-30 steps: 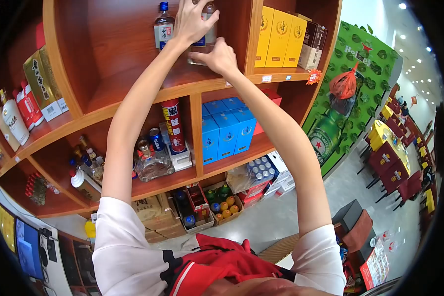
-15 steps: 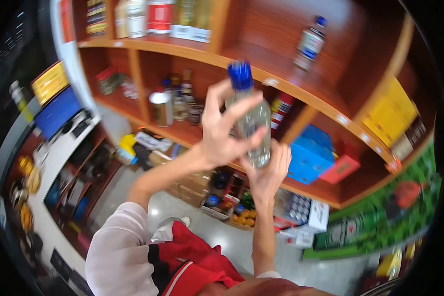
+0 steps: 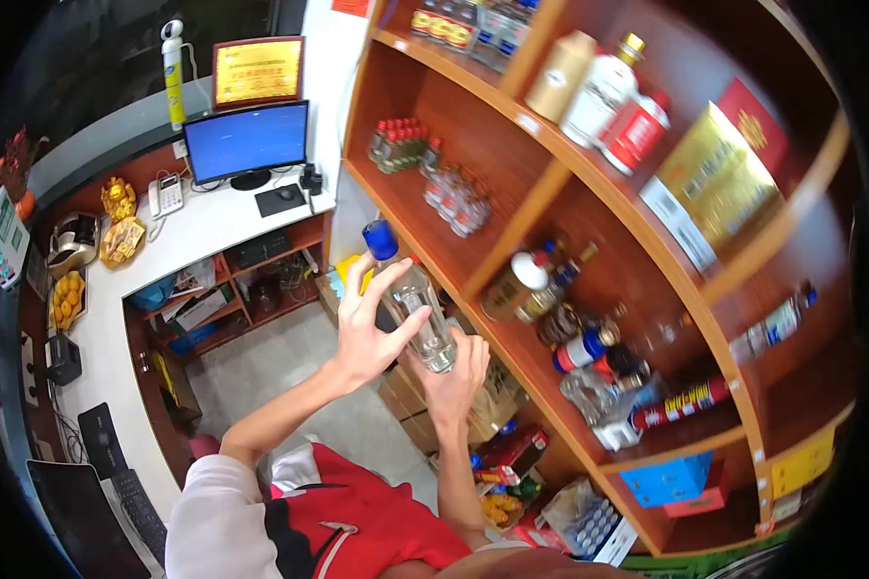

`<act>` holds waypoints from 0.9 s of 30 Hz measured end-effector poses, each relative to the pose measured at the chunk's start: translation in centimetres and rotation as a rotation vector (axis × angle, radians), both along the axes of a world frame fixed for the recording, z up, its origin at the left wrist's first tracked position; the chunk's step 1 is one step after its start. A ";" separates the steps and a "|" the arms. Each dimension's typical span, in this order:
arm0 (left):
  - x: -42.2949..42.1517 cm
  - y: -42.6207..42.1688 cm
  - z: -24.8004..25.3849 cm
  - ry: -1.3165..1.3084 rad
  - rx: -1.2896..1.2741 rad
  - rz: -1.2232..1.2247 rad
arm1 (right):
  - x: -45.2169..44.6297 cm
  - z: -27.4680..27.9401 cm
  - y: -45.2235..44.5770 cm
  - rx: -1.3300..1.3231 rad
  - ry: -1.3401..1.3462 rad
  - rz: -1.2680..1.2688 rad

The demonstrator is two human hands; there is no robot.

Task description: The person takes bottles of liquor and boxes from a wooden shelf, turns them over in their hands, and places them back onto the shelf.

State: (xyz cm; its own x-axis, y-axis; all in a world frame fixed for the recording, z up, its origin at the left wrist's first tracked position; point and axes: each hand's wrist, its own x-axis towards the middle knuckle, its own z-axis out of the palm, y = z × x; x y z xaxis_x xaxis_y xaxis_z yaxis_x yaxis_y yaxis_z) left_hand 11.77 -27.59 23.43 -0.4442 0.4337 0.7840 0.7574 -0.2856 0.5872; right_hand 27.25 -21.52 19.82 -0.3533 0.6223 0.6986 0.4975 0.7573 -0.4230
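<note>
A clear glass bottle (image 3: pixel 438 349) with a blue cap (image 3: pixel 379 237) is held tilted in front of the shelves, its cap pointing up and to the left. My left hand (image 3: pixel 362 333) grips the bottle's body, thumb and fingers on either side of it. At the base, my right hand (image 3: pixel 457 374) holds the bottle from below; part of its grip is hidden behind the glass. On a shelf to the right lies a similar clear bottle with a blue cap (image 3: pixel 772 325).
Wooden shelves (image 3: pixel 512 111) hold small red-capped bottles (image 3: pixel 401 145), a white bottle (image 3: pixel 599 96) and a gold box (image 3: pixel 713 174). Left stands a white counter (image 3: pixel 217 224) with a monitor (image 3: pixel 246 143) and a telephone (image 3: pixel 165 196). Cardboard boxes (image 3: pixel 410 410) sit on the floor below the shelves.
The view has swung left, bringing the counter and monitor further into sight. Both hands still hold the bottle, which now leans further left.
</note>
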 end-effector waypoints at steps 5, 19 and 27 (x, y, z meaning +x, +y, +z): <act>-10.8 -0.2 1.0 -0.092 -0.012 0.011 | -12.4 0.4 0.7 -0.060 0.079 0.087; -26.6 17.1 14.8 0.125 0.550 -0.073 | -29.3 13.8 17.1 0.376 0.282 0.031; -31.1 28.9 26.2 0.403 0.554 -0.059 | -34.1 22.4 27.3 0.357 0.223 -0.161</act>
